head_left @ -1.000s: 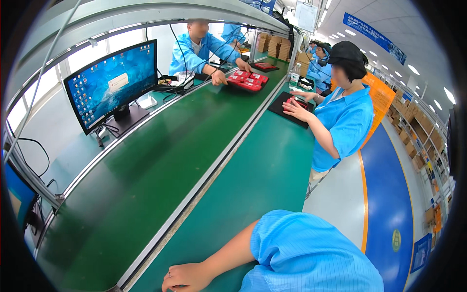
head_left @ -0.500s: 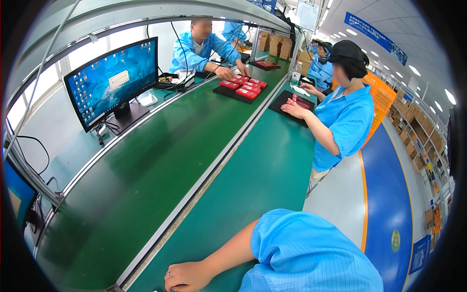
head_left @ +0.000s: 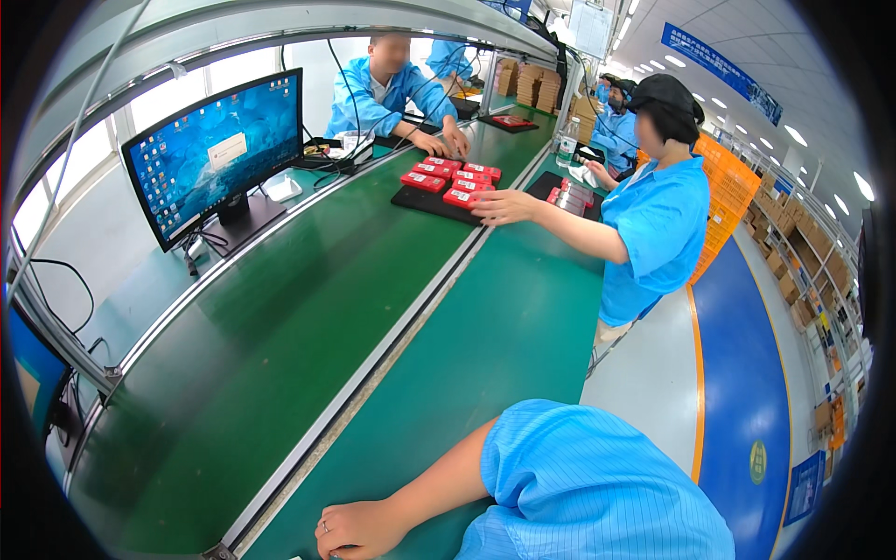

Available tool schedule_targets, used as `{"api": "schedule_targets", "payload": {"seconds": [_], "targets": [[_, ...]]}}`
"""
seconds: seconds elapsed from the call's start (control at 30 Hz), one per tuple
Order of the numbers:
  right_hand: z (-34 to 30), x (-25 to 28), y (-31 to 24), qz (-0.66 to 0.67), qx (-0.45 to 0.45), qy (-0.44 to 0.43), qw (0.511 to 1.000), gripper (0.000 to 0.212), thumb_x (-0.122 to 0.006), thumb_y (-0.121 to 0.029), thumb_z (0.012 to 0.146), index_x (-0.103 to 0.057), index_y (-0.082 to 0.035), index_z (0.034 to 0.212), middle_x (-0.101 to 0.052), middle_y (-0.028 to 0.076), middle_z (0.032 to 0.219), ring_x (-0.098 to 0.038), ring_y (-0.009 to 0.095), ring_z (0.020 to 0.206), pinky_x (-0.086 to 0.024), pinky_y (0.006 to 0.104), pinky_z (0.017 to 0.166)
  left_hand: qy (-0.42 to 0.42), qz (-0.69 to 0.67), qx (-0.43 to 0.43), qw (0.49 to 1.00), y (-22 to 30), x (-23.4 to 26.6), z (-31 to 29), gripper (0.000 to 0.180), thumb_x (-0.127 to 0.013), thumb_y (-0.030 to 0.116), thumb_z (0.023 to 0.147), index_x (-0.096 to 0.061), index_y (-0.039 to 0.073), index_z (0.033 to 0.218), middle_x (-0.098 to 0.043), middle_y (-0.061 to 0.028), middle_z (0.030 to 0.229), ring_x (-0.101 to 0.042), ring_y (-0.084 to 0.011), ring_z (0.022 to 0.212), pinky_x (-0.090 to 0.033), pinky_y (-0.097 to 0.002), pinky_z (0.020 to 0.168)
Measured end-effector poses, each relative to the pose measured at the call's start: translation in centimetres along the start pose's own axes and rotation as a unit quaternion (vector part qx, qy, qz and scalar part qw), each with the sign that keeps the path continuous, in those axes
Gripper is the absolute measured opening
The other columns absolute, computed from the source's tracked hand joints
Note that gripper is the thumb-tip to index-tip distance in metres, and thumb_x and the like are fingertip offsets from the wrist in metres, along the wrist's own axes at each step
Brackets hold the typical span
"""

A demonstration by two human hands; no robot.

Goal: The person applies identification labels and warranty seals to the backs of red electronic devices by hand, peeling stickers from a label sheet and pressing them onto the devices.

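My right hand (head_left: 359,530) rests low on the green bench top (head_left: 448,373), its arm in a blue striped sleeve coming in from the lower right. A ring sits on one finger. The fingers are curled, and their tips are partly cut off by the lower edge, so what they hold, if anything, is hidden. A sliver of something white (head_left: 296,558) shows beside them at the frame's edge. My left hand is out of sight. Farther up the green belt lies a black tray (head_left: 411,199) with several flat red boxes (head_left: 464,198); a neighbouring co-worker's hand (head_left: 504,207) reaches to it.
A metal rail (head_left: 373,364) divides bench and belt. On the left stands a monitor (head_left: 219,154) under a metal frame. Across the belt another co-worker (head_left: 383,93) handles the boxes. A second black mat (head_left: 541,187) holds items by the neighbour, near a clear bottle (head_left: 567,149).
The tray of red boxes has come nearer along the belt. The neighbour's hand has left the mat and reached to the tray. My right hand has stayed in place.
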State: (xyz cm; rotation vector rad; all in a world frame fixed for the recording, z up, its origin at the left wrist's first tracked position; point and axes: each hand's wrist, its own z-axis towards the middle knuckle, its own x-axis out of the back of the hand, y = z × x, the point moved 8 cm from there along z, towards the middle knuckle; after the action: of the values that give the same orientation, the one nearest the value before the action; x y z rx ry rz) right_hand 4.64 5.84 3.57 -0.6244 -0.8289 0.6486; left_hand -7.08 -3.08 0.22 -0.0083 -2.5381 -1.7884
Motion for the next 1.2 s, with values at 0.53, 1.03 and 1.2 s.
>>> {"api": "schedule_targets", "payload": {"seconds": [0.53, 1.03, 1.2], "targets": [[-0.30, -0.29, 0.23, -0.011, 0.009, 0.006, 1.000, 0.010, -0.056, -0.010, 0.080, -0.064, -0.005, 0.082, -0.064, 0.009, 0.079, -0.061, 0.026, 0.074, -0.047, 0.0373, 0.066, 0.000, 0.006, 0.005, 1.000, 0.23, -0.17, -0.05, 0.020, -0.046, 0.003, 0.093, -0.058, -0.006, 0.106, -0.060, -0.0072, 0.086, -0.056, -0.0132, 0.075, -0.046, -0.0239, 0.070], [-0.15, -0.41, 0.60, 0.000, 0.009, 0.005, 1.000, 0.011, -0.056, -0.010, 0.080, -0.065, -0.004, 0.081, -0.064, 0.011, 0.077, -0.061, 0.027, 0.072, -0.047, 0.0372, 0.065, 0.010, -0.002, 0.012, 1.000, 0.05, 0.02, -0.01, 0.020, -0.047, 0.004, 0.093, -0.058, -0.007, 0.106, -0.060, -0.0077, 0.085, -0.055, -0.0131, 0.075, -0.045, -0.0240, 0.070], [-0.29, -0.21, 0.19, 0.003, 0.014, 0.010, 1.000, 0.011, -0.056, -0.010, 0.079, -0.065, -0.005, 0.081, -0.064, 0.011, 0.077, -0.061, 0.027, 0.072, -0.047, 0.0375, 0.065, 0.011, 0.003, 0.008, 1.000, 0.26, -0.20, -0.15, 0.021, -0.046, 0.004, 0.093, -0.059, -0.007, 0.106, -0.059, -0.0076, 0.085, -0.055, -0.0131, 0.075, -0.045, -0.0240, 0.070]]}}
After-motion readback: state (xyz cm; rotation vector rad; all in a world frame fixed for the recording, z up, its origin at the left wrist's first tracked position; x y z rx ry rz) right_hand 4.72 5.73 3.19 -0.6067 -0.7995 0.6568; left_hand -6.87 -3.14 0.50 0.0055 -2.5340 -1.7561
